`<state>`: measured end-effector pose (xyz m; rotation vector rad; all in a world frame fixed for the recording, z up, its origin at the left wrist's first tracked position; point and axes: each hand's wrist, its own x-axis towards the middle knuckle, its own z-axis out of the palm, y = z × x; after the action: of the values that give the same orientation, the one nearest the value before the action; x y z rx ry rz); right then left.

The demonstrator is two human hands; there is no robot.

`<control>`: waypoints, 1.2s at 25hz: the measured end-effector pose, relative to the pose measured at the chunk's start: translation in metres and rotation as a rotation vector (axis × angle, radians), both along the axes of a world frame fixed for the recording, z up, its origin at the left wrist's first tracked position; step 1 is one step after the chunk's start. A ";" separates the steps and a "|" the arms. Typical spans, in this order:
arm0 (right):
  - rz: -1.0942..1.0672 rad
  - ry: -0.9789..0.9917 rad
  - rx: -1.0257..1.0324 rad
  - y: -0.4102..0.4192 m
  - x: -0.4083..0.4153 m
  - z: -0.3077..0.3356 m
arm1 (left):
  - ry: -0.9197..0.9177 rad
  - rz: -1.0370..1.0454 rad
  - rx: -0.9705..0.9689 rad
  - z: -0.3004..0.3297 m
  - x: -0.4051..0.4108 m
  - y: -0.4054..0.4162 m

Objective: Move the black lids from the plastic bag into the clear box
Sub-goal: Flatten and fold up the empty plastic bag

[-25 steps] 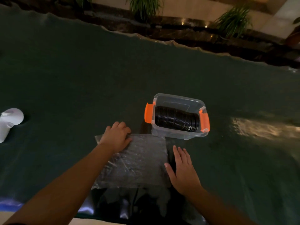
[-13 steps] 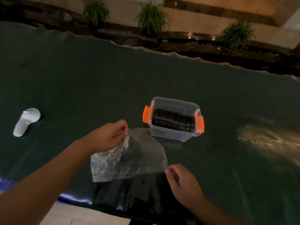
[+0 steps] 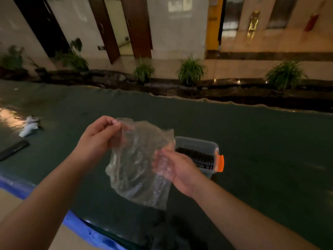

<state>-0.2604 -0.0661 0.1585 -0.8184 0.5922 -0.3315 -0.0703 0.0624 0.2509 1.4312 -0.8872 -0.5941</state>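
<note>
Both hands hold the plastic bag [image 3: 137, 165] up off the dark green tabletop [image 3: 261, 159]: the left hand [image 3: 98, 139] has its fingers [image 3: 115, 124] pinched shut on the bag's top edge, and the right hand [image 3: 175, 167] grips its right side, partly veiled by the film. Held slack and see-through like this, the bag looks empty, probably lifted to check that nothing remains. The black lids [image 3: 200, 158] lie stacked in a row inside the clear box [image 3: 198, 141] just behind the right hand, so the transfer seems complete.

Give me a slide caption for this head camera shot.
Both hands, left and right, hold an empty-looking plastic bag above the table beside the lid-filled clear box.
</note>
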 end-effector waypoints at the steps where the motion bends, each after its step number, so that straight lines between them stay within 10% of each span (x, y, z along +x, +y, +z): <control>1: -0.051 -0.016 -0.019 -0.006 -0.008 0.012 | -0.014 0.057 0.010 0.006 -0.003 0.004; 10: -0.170 0.030 -0.654 -0.065 -0.125 0.108 | -0.165 0.081 0.067 0.050 -0.073 0.012; 19: -0.101 0.473 -1.499 -0.081 -0.185 0.164 | -0.759 0.039 0.192 0.101 -0.098 -0.027; 24: -0.096 0.379 -1.370 -0.084 -0.184 0.197 | -0.763 -0.214 0.346 0.126 -0.059 -0.034; 30: -0.019 0.251 -1.381 -0.073 -0.119 0.258 | -0.343 -0.764 0.378 0.130 -0.074 -0.072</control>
<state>-0.3794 -0.1392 0.4162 -2.2032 0.5580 -0.6712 -0.1440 -0.0097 0.3809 1.5326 -1.6910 -1.1502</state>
